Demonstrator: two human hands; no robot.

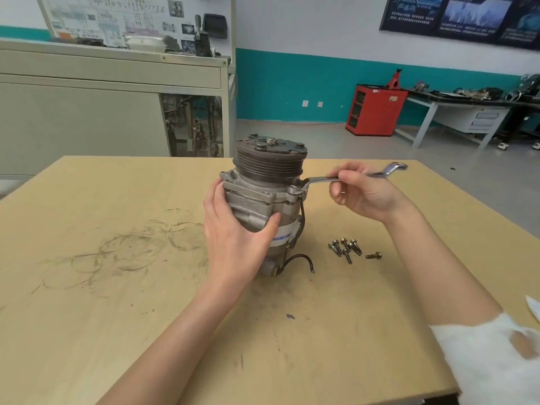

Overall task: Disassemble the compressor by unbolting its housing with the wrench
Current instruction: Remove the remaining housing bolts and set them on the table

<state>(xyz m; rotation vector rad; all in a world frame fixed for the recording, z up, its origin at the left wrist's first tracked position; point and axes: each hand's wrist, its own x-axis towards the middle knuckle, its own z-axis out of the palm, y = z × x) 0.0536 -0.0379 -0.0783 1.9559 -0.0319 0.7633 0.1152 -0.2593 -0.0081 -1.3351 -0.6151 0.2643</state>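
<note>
Standing upright on the desk [117,287], the compressor [263,200] is being steadied by the left hand [233,232], its grip curling round the housing. The right hand [362,194] is pinching the wrench [321,179], whose ring end is sitting over a flange bolt. Several loose bolts [346,248] are lying nearby. Unbolting appears well advanced, with the housing not yet parted.
</note>
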